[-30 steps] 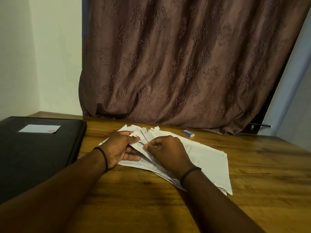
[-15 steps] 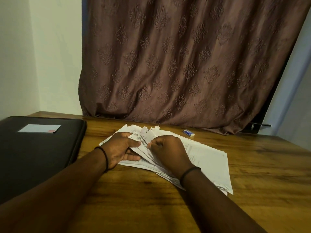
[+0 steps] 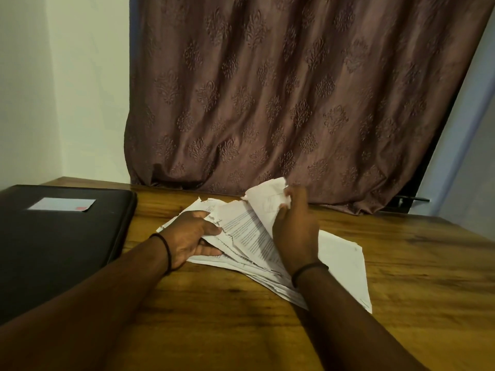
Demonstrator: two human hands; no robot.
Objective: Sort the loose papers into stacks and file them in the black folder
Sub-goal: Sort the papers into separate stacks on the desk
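My left hand point(image 3: 191, 236) grips the near-left edge of the pile of loose white printed papers point(image 3: 249, 236). The thumb point(image 3: 211, 229) presses on top and the other fingers are tucked underneath, so the fanned sheets are clamped between them. My right hand point(image 3: 294, 231) is raised off the pile, and its fingertips point(image 3: 290, 195) pinch the far corner of a creased white sheet point(image 3: 266, 200). That sheet stands tilted, lifted at its far end, while its lower part runs down behind my palm into the pile. The other papers lie flat under and to the right of my right wrist, and the widest blank sheet reaches well past my right fingers across the brown wooden table point(image 3: 415, 290). The flat black rectangular folder point(image 3: 61, 250) lies closed well to the left of my left fingers, with a strip of bare wood between it and the papers. A small pale rectangular label point(image 3: 61, 204) with a red mark at one corner sits on its cover. Each wrist carries a thin black band point(image 3: 167, 253). Straight beyond my fingertips hangs a brown curtain with an embossed floral pattern point(image 3: 294, 89), its hem down at the table's far edge. A pale wall point(image 3: 67, 89) stands beyond my left fingers.
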